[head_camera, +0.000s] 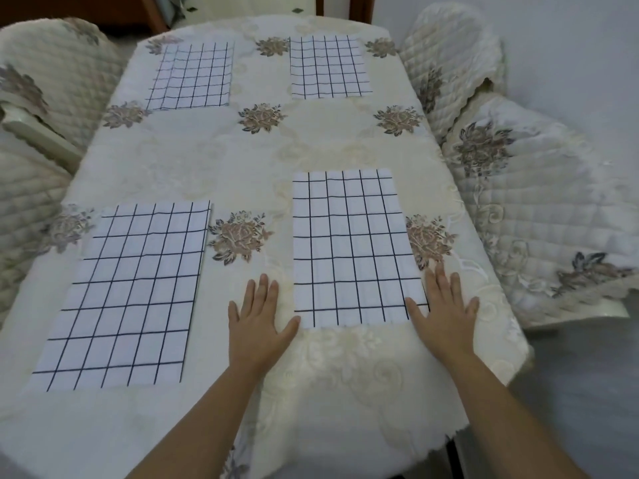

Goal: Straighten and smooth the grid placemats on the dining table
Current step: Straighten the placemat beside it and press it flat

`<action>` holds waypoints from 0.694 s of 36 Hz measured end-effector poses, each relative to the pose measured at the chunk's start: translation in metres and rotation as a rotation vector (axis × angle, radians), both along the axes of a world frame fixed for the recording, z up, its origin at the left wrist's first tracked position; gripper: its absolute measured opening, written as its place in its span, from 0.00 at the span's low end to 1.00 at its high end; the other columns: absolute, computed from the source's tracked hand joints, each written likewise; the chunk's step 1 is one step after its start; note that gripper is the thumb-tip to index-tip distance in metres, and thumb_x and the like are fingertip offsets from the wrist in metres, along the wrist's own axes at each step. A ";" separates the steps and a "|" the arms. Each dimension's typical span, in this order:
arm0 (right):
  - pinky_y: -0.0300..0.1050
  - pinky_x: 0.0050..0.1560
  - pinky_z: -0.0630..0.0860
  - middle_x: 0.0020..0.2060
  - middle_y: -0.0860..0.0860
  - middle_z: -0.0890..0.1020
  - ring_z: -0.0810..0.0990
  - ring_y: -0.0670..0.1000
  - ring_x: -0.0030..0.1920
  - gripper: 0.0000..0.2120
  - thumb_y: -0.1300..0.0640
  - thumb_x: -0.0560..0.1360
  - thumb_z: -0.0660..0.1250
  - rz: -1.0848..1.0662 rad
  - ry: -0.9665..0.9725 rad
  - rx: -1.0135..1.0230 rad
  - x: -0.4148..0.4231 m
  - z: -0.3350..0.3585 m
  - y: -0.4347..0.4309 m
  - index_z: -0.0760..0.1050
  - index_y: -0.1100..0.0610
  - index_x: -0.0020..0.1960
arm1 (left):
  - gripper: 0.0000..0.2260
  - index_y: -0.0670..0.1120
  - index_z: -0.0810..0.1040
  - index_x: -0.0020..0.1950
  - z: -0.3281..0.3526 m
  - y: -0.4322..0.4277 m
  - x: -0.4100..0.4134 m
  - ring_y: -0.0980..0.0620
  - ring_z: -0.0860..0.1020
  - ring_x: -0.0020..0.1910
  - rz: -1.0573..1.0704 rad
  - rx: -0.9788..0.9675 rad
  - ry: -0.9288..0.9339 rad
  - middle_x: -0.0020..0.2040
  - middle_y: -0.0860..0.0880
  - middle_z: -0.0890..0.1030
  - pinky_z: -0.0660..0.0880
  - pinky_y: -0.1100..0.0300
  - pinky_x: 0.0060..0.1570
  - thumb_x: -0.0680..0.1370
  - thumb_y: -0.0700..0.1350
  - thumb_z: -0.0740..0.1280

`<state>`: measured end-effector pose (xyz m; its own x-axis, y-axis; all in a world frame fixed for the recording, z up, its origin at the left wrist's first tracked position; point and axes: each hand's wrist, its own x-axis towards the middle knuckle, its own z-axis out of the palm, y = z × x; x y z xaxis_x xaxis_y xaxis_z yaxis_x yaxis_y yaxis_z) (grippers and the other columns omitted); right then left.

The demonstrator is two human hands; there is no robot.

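Four mats lie flat on the table [242, 160], at upper left [192, 77], upper right [330, 67], lower left [128, 295] and lower centre [352, 250], the last flanked by two flat, spread-fingered hands, left hand [257, 319] and right hand [446, 305], thumbs at its near corners.

Four white placemats carry a dark navy grid: near left [121, 295], near right [352, 247], far left [192, 77], far right [328, 67]. The cream tablecloth [214, 160] on the desk bears brown-grey flower motifs. The quilted chair covers [539, 202] are cream with the same flowers.
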<state>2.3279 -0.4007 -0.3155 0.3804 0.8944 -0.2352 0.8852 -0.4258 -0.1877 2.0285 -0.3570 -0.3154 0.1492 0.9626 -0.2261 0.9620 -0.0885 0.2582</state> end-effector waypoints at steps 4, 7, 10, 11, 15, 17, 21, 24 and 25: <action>0.63 0.72 0.40 0.76 0.45 0.43 0.39 0.50 0.76 0.36 0.37 0.73 0.42 -0.015 0.018 0.012 -0.007 0.002 -0.016 0.44 0.50 0.77 | 0.39 0.53 0.41 0.76 0.000 -0.014 -0.005 0.58 0.35 0.74 -0.010 0.000 -0.017 0.74 0.58 0.34 0.39 0.47 0.73 0.68 0.69 0.38; 0.62 0.72 0.41 0.76 0.45 0.43 0.39 0.50 0.76 0.31 0.39 0.78 0.47 -0.036 0.012 0.011 -0.011 0.003 -0.023 0.45 0.50 0.77 | 0.39 0.53 0.40 0.76 0.000 -0.021 -0.009 0.59 0.34 0.72 -0.021 0.002 -0.006 0.73 0.58 0.34 0.38 0.48 0.73 0.68 0.68 0.37; 0.62 0.72 0.40 0.76 0.45 0.42 0.39 0.50 0.76 0.31 0.42 0.79 0.50 -0.063 0.015 0.006 -0.017 0.004 -0.030 0.44 0.51 0.77 | 0.37 0.52 0.41 0.76 -0.001 -0.027 -0.014 0.60 0.33 0.71 -0.035 0.011 -0.030 0.73 0.57 0.34 0.38 0.48 0.73 0.69 0.66 0.36; 0.62 0.72 0.40 0.76 0.46 0.42 0.39 0.50 0.76 0.31 0.42 0.79 0.50 -0.075 0.020 0.008 -0.019 0.005 -0.033 0.45 0.51 0.77 | 0.36 0.52 0.41 0.76 -0.002 -0.030 -0.015 0.59 0.34 0.71 -0.044 0.014 -0.040 0.74 0.57 0.35 0.39 0.48 0.73 0.70 0.65 0.36; 0.62 0.72 0.42 0.77 0.49 0.45 0.41 0.52 0.76 0.30 0.45 0.80 0.50 -0.153 0.026 0.033 -0.038 0.007 -0.045 0.46 0.54 0.77 | 0.32 0.50 0.46 0.77 -0.005 -0.037 -0.019 0.58 0.38 0.73 -0.064 0.063 -0.103 0.76 0.55 0.42 0.41 0.48 0.73 0.73 0.59 0.37; 0.63 0.72 0.44 0.77 0.52 0.47 0.43 0.54 0.77 0.30 0.45 0.80 0.49 -0.203 0.019 0.043 -0.055 0.006 -0.051 0.47 0.57 0.76 | 0.31 0.48 0.51 0.76 -0.006 -0.040 -0.023 0.56 0.40 0.73 -0.083 0.078 -0.121 0.76 0.54 0.45 0.42 0.49 0.72 0.75 0.56 0.39; 0.63 0.72 0.44 0.77 0.56 0.47 0.43 0.55 0.76 0.30 0.46 0.80 0.47 -0.255 0.033 0.030 -0.092 0.004 -0.064 0.47 0.61 0.76 | 0.26 0.45 0.65 0.72 -0.004 -0.047 -0.037 0.49 0.59 0.74 -0.141 0.041 -0.098 0.74 0.48 0.64 0.61 0.44 0.67 0.76 0.51 0.49; 0.63 0.72 0.43 0.76 0.57 0.48 0.44 0.56 0.76 0.29 0.48 0.80 0.48 -0.228 0.031 0.038 -0.128 0.003 -0.069 0.50 0.62 0.76 | 0.23 0.46 0.67 0.68 -0.003 -0.055 -0.053 0.50 0.64 0.69 -0.237 0.081 -0.121 0.68 0.47 0.73 0.72 0.42 0.59 0.74 0.49 0.54; 0.64 0.71 0.45 0.76 0.59 0.50 0.46 0.58 0.76 0.30 0.47 0.78 0.46 -0.216 0.026 0.042 -0.141 0.002 -0.070 0.53 0.63 0.75 | 0.23 0.46 0.67 0.68 -0.003 -0.059 -0.060 0.50 0.64 0.68 -0.272 0.096 -0.141 0.68 0.47 0.73 0.72 0.44 0.60 0.74 0.49 0.54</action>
